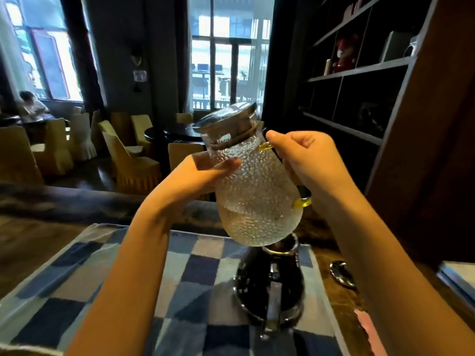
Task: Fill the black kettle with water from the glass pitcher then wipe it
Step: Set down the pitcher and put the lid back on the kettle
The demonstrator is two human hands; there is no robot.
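Note:
I hold the textured glass pitcher [253, 191] in the air, tilted slightly left, its metal lid [225, 116] on top. A little water sits in its lower part. My right hand [308, 160] grips the pitcher's yellow-tinted handle. My left hand [203, 176] presses flat against the pitcher's left side. Directly below the pitcher stands the black kettle [268, 281] with its mouth uncovered, on a blue checked cloth [123, 286].
A dark round lid [341, 274] lies on the wooden table to the right of the kettle. A stack of books [460, 281] sits at the right edge. Chairs, tables and a seated person [32, 105] fill the room beyond; dark shelves stand at right.

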